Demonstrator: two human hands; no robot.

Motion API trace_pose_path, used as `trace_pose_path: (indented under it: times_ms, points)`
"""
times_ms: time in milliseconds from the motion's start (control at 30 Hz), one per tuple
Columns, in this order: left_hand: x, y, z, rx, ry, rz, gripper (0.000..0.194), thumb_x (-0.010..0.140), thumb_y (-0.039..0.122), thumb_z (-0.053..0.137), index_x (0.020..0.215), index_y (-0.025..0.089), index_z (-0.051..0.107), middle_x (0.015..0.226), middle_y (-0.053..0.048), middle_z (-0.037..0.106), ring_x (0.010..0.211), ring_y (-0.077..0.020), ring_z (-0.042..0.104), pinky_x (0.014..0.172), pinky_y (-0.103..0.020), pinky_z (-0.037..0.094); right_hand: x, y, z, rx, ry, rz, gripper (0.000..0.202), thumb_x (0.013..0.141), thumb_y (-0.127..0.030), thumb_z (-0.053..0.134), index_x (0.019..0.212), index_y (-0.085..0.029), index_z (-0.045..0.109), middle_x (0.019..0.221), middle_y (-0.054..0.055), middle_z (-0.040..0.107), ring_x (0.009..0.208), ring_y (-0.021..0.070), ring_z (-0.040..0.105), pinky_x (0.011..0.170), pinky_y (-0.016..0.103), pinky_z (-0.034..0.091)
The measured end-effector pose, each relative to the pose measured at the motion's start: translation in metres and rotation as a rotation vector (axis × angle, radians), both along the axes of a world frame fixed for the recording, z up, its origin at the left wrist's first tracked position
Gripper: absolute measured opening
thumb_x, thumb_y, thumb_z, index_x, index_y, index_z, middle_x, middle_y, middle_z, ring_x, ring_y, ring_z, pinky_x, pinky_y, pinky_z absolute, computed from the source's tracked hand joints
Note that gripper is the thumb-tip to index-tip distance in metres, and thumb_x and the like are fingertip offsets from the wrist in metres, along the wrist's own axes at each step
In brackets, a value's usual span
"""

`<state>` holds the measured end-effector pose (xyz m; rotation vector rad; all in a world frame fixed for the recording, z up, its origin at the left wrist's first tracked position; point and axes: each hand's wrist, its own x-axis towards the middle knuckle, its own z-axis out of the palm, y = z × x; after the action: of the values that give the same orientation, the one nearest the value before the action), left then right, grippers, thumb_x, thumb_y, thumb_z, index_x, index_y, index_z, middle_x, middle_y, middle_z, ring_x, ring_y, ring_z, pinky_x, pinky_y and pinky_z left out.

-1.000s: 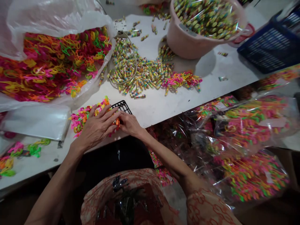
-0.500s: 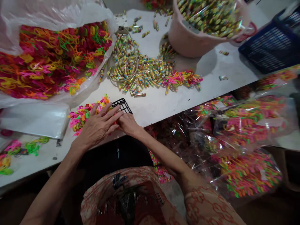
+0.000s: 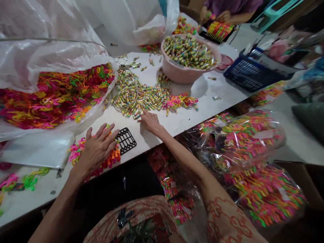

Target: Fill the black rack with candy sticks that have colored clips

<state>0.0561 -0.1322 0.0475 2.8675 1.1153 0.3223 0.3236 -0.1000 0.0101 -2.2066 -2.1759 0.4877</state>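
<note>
My left hand [image 3: 99,145] lies with fingers spread over a bunch of bright plastic pieces [image 3: 115,154] arranged on a black grid rack [image 3: 128,141] at the table edge. The right part of the rack shows bare. My right hand [image 3: 151,122] is at the near edge of a pile of small patterned tubes [image 3: 149,96]; its fingers are bent together and reach the tubes, and what they hold, if anything, is too small to make out. Pink and yellow pieces [image 3: 179,101] lie beside the pile.
A pink basin [image 3: 183,76] of tubes and a blue basket [image 3: 243,72] stand behind. On the left are an open white bag [image 3: 83,126] of plastic pieces and clear bags [image 3: 37,148]. Packed bags [image 3: 268,192] lie at right. Another person's hands [image 3: 224,17] work at the back.
My right hand has left the rack and moved up and right to the tube pile. My left hand stays over the bunch, fingers spread. The view has tilted up, showing another person.
</note>
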Motion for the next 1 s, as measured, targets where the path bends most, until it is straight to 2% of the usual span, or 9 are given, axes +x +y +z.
trace_pose_path:
  times_ms: [133,233,333,433,567,667,767,900,1000]
  points:
    - [-0.001,0.008,-0.012,0.008,-0.002,-0.007,0.041,0.097,0.035,0.035,0.130,0.029,0.057,0.142,-0.009,0.055,0.134,-0.0302,0.048,0.109,-0.057,0.031,0.000,-0.023,-0.003,0.022,0.020,-0.038,0.035,0.088,-0.002,0.039,0.107,-0.016,0.065,0.116,0.017,0.062,0.100,0.0243,0.062,0.081,0.035,0.046]
    - [-0.008,0.010,-0.023,0.045,-0.043,-0.046,0.042,0.096,0.035,0.037,0.133,0.028,0.055,0.143,-0.010,0.054,0.132,-0.0299,0.050,0.109,-0.054,0.033,0.016,-0.034,-0.002,0.081,0.103,-0.084,0.032,0.091,-0.013,0.043,0.116,-0.018,0.063,0.121,0.012,0.060,0.101,0.0206,0.062,0.081,0.030,0.048]
    - [-0.012,0.013,-0.030,0.076,-0.088,-0.081,0.044,0.095,0.034,0.040,0.138,0.030,0.050,0.148,-0.012,0.048,0.131,-0.0317,0.050,0.109,-0.055,0.034,0.049,-0.029,-0.001,0.224,0.124,-0.296,0.035,0.091,-0.020,0.049,0.124,-0.018,0.058,0.126,0.013,0.058,0.104,0.0206,0.061,0.085,0.030,0.048]
    - [-0.012,0.013,-0.033,0.086,-0.105,-0.047,0.048,0.094,0.035,0.042,0.141,0.028,0.045,0.150,-0.015,0.044,0.135,-0.0354,0.046,0.108,-0.059,0.034,0.086,-0.017,0.001,0.207,0.032,-0.586,0.027,0.090,-0.026,0.050,0.109,-0.016,0.066,0.113,0.016,0.065,0.102,0.0261,0.063,0.084,0.035,0.048]
    - [-0.009,0.011,-0.031,0.061,-0.081,-0.011,0.052,0.094,0.039,0.041,0.145,0.025,0.039,0.145,-0.018,0.049,0.132,-0.0368,0.048,0.106,-0.058,0.035,0.105,-0.012,-0.003,0.157,0.089,-0.709,0.018,0.084,-0.024,0.052,0.085,-0.018,0.070,0.092,0.012,0.070,0.093,0.0252,0.065,0.079,0.034,0.047]
    - [-0.007,0.010,-0.028,0.064,-0.059,0.000,0.054,0.094,0.040,0.041,0.146,0.028,0.036,0.143,-0.015,0.052,0.128,-0.0346,0.051,0.105,-0.055,0.037,0.093,-0.023,-0.011,0.265,0.302,-0.751,0.011,0.075,-0.021,0.056,0.075,-0.018,0.067,0.081,0.006,0.069,0.082,0.0205,0.063,0.074,0.031,0.047]
    - [-0.004,0.009,-0.023,0.063,-0.053,0.017,0.053,0.094,0.039,0.040,0.146,0.028,0.035,0.139,-0.014,0.054,0.125,-0.0320,0.052,0.105,-0.051,0.038,0.066,-0.039,-0.018,0.319,0.743,-0.700,0.010,0.065,-0.024,0.065,0.071,-0.017,0.063,0.070,0.000,0.064,0.066,0.0138,0.057,0.064,0.026,0.045]
    - [0.001,0.008,-0.013,0.005,-0.006,0.044,0.048,0.095,0.040,0.038,0.139,0.020,0.045,0.137,-0.018,0.053,0.124,-0.0335,0.051,0.103,-0.052,0.038,0.015,-0.047,-0.024,0.101,1.314,-0.606,0.030,0.052,-0.031,0.077,0.073,-0.015,0.063,0.061,-0.006,0.056,0.052,0.0071,0.045,0.051,0.021,0.036]
    - [0.004,0.007,-0.008,-0.034,0.025,0.068,0.047,0.096,0.041,0.036,0.132,0.015,0.051,0.137,-0.020,0.052,0.125,-0.0344,0.050,0.104,-0.052,0.038,-0.019,-0.043,-0.025,-0.078,1.514,-0.510,0.034,0.046,-0.030,0.080,0.072,-0.014,0.063,0.061,-0.007,0.054,0.054,0.0063,0.043,0.052,0.021,0.033]
